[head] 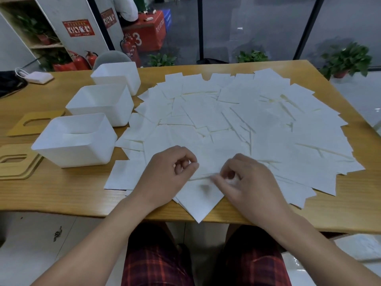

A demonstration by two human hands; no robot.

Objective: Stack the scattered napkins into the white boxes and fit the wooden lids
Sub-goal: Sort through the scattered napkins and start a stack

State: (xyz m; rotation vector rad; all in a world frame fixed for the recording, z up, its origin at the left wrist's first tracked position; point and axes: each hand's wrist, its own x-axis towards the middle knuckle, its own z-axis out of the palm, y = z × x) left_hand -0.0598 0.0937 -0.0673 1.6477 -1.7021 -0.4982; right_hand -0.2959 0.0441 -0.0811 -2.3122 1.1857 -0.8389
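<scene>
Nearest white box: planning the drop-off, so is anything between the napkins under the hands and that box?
Nothing visible blocks it. The nearest white box stands open-topped, left of the hands, with only flat scattered napkins and bare table between. The wooden lids lie farther left.

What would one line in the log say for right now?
step: gathering napkins | left hand: pinching napkin edge | right hand: pinching napkin edge | white boxes: open | wooden lids: off, beside boxes

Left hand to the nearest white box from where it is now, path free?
Probably yes. The nearest white box stands open just left of the left hand, with only flat napkins and bare table between them.
</scene>
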